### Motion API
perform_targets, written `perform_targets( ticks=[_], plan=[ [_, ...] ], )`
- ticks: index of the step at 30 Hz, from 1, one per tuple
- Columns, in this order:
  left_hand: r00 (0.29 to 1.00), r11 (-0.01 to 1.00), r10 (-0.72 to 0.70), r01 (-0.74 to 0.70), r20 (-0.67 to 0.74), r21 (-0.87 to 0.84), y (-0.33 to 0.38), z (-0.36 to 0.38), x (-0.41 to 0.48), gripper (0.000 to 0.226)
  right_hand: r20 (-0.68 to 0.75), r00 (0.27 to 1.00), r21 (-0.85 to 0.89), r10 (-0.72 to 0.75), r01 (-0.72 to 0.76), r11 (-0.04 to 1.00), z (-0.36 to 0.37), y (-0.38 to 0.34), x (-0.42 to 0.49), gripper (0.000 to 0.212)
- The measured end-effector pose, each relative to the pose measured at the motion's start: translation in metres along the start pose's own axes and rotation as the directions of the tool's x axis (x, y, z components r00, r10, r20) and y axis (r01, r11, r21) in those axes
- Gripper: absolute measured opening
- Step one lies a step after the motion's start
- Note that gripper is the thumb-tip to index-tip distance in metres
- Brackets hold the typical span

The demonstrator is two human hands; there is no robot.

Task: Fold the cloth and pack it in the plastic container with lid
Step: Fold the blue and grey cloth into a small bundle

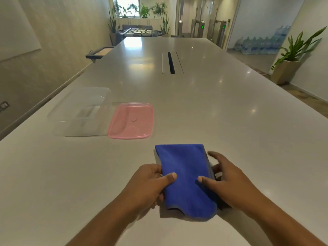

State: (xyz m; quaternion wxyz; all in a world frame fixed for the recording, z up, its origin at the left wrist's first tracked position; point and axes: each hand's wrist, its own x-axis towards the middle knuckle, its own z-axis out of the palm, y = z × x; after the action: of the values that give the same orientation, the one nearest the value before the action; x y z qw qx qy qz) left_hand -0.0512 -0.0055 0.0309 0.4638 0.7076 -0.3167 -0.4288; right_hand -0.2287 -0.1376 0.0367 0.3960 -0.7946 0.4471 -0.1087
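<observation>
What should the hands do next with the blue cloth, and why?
Probably lift the folded blue cloth and carry it left into the clear container. Both hands, left hand and right hand, already pinch its sides, and the pink lid lies off, beside the open container.

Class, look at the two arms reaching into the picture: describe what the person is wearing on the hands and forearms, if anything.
Nothing is worn. The left hand and right hand are bare, with no gloves, rings or bracelets in view. Both forearms are bare to the bottom edge of the picture: no sleeve, cuff or watch shows. Fingernails look short and unpainted.
</observation>
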Motion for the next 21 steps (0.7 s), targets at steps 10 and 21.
perform_targets(
  ticks=[10,21],
  plan=[
    [0.998,0.963,-0.058,0.065,0.033,-0.263,-0.001,0.017,0.000,0.025,0.259,0.966,0.597,0.022,-0.178,0.782,0.004,0.001,-0.004,0.108],
    [0.982,0.918,0.107,-0.157,-0.153,-0.363,-0.003,-0.036,-0.023,0.041,0.245,0.928,0.626,-0.281,0.070,0.776,0.028,-0.045,-0.004,0.095]
  ],
)
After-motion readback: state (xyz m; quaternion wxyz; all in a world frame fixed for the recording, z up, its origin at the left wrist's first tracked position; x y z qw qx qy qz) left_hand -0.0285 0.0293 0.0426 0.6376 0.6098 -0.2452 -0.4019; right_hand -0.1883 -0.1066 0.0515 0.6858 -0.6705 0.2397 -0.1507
